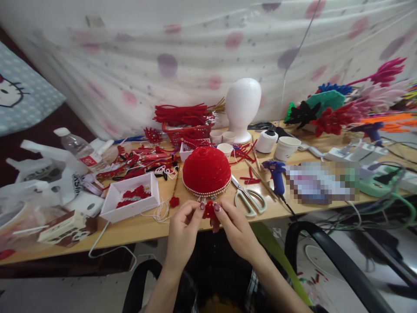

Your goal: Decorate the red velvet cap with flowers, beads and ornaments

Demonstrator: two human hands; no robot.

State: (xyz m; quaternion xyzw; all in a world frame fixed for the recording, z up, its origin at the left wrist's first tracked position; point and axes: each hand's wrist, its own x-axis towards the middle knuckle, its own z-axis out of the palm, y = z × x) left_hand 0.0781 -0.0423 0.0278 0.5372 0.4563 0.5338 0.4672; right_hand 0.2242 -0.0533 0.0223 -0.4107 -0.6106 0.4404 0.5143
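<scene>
In the head view, the left hand (185,221) and right hand (233,221), low in the middle of the frame, pinch a red piece (209,210) between thumbs and fingers, the two thumbs at its opposite sides. It is held at the table's (148,228) near edge, just below the red dome (206,167), whose lower rim carries a row of pearls (208,194). Right of the dome lie scissors (241,189) with their handles apart, then a blue glue gun (277,177). Left of the hands are a small red flower (174,201) and a white box (130,211) with red pieces inside. A white foam head (243,106) stands upright at upper centre-right, near a spool (266,142).
</scene>
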